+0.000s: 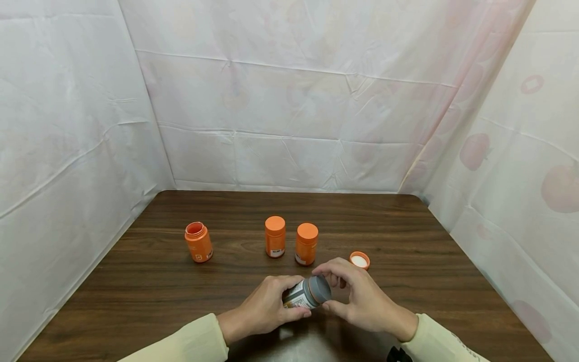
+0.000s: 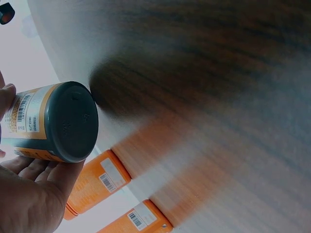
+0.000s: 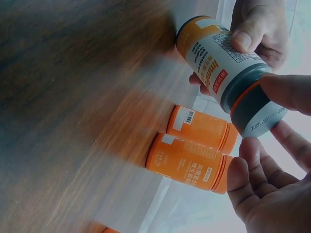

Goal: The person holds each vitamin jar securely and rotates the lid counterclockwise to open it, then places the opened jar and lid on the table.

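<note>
My left hand (image 1: 269, 304) grips a dark grey pill bottle (image 1: 298, 296) with a white and orange label, tilted above the table. In the left wrist view the dark base of the bottle (image 2: 73, 121) faces the camera. The bottle's grey cap (image 3: 257, 114) sits at its neck, with a thin orange ring below it. My right hand (image 1: 362, 296) pinches this cap between thumb and a finger, while its other fingers are bent and off the bottle. Beyond the hands, two capped orange bottles, one on the left (image 1: 275, 237) and one on the right (image 1: 306, 244), stand upright.
An orange bottle (image 1: 199, 243) without a cap stands at the left of the brown wooden table (image 1: 217, 286). Near my right hand lies an orange cap (image 1: 360, 260), its white inside facing up. Pale sheets (image 1: 289, 100) hang behind and at both sides.
</note>
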The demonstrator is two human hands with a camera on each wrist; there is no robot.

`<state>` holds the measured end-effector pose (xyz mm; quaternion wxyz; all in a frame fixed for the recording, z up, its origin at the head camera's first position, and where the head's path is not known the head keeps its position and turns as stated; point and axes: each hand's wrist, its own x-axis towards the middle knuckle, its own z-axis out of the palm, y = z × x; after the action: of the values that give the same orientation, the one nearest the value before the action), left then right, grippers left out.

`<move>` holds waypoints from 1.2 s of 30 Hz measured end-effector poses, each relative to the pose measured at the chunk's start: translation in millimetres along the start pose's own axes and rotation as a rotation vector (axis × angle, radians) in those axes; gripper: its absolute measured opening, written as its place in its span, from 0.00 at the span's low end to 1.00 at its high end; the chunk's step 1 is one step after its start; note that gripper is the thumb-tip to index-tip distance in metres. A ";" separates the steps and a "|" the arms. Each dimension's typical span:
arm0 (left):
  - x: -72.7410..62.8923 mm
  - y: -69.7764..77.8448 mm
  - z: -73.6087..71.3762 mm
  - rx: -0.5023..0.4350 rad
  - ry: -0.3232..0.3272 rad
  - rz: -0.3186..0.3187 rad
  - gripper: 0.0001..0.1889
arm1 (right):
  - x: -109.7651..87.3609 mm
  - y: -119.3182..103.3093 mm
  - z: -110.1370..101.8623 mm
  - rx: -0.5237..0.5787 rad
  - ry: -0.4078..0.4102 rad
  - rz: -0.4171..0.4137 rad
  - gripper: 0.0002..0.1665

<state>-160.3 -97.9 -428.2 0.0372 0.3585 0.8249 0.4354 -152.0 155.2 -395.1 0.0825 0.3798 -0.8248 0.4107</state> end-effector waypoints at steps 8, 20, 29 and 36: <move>0.2 -0.3 0.2 0.004 0.005 0.003 0.16 | -0.7 3.6 0.0 -0.007 0.022 -0.054 0.43; 0.1 -0.9 -0.2 0.006 0.007 0.006 0.17 | -0.6 3.0 -5.0 -0.021 0.039 -0.074 0.42; -0.2 -1.2 -0.4 -0.008 0.012 0.004 0.18 | -1.4 3.3 -8.3 -0.048 0.043 -0.059 0.42; -0.2 -1.9 -0.7 -0.009 0.014 -0.002 0.17 | -4.7 4.5 -12.1 -0.074 0.057 -0.017 0.40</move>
<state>-161.5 -99.2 -429.3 0.0334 0.3546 0.8234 0.4417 -153.9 168.5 -392.1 0.1235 0.3716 -0.8334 0.3899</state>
